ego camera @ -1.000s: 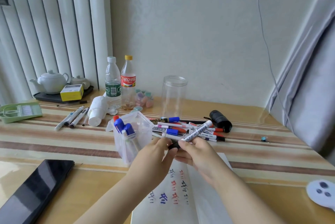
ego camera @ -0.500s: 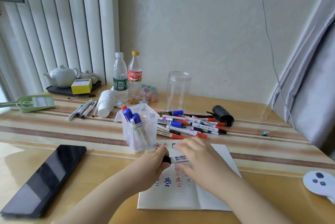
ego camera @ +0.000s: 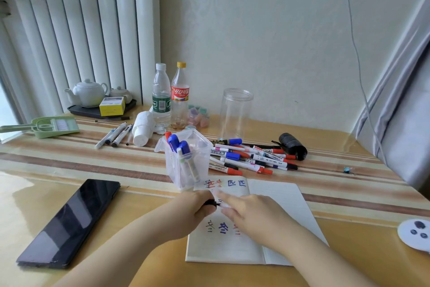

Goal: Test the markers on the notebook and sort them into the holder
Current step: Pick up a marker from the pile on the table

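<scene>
Head view, left to right: phone [ego camera: 69, 224] flat on desk [ego camera: 139, 212], clear of the work. Holder [ego camera: 186, 161] just behind notebook [ego camera: 274, 224], several markers in it already. Left hand [ego camera: 193, 211] pinching black cap end of marker [ego camera: 217, 203]; right hand [ego camera: 253, 214] curled round the barrel, blurred. Likely uncapping: pull straight apart, low over the page. Untested pile [ego camera: 251, 158] behind notebook, right of holder.

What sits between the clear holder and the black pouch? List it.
In the head view, a loose pile of markers covers the tabletop between the holder and the black pouch.
</scene>
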A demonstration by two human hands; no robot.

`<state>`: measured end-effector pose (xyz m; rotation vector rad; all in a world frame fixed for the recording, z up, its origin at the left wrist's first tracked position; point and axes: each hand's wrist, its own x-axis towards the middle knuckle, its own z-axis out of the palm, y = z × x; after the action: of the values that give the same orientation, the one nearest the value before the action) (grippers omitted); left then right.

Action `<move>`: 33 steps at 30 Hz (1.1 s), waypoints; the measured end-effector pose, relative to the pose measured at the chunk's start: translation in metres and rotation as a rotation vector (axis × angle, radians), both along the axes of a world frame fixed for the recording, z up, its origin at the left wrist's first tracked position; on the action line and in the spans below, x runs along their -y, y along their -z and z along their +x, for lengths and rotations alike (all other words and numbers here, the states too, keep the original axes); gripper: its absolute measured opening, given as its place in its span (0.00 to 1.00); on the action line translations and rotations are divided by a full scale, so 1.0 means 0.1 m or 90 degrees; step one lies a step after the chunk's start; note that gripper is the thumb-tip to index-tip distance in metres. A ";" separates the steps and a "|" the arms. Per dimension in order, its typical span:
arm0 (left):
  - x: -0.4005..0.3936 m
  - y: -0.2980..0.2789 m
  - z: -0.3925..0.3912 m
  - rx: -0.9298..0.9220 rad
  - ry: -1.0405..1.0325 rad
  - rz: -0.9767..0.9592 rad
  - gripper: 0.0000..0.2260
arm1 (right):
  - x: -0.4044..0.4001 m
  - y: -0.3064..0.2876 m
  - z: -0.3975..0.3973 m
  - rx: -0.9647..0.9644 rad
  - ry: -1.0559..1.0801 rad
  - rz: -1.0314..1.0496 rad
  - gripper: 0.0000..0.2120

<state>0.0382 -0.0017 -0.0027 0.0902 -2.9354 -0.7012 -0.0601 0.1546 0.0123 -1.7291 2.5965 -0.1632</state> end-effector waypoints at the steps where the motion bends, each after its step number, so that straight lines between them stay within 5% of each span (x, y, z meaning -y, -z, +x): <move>1: 0.01 -0.01 -0.01 -0.008 -0.025 0.007 0.08 | 0.00 -0.03 -0.01 0.064 0.034 -0.014 0.25; 9: 0.14 0.02 -0.02 -0.085 -0.139 0.008 0.03 | -0.02 -0.17 -0.30 0.453 0.153 -0.289 0.18; 11: 0.13 0.05 -0.03 -0.106 -0.133 0.009 0.03 | 0.02 -0.20 -0.29 0.624 0.187 -0.398 0.12; 14: 0.11 0.10 -0.05 -0.135 -0.107 0.000 0.06 | 0.10 -0.21 -0.30 0.951 0.206 -0.552 0.15; 16: 0.12 0.15 -0.08 -0.147 -0.099 -0.009 0.07 | 0.15 -0.17 -0.29 1.046 0.196 -0.587 0.15; 21: 0.19 0.32 -0.17 -0.225 -0.088 -0.023 0.11 | 0.33 0.02 -0.28 0.945 0.216 -0.529 0.03; 25: 0.23 0.42 -0.16 -0.255 -0.079 -0.032 0.10 | 0.45 0.14 -0.36 0.729 0.266 -0.434 0.15; 33: 0.31 0.49 -0.12 -0.241 -0.018 0.011 0.09 | 0.54 0.35 -0.37 0.554 0.279 -0.454 0.14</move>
<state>0.0262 -0.0326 -0.0521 -0.0007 -2.5626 -0.6572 -0.0973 0.1005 -0.0229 -0.7636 2.2316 -1.5784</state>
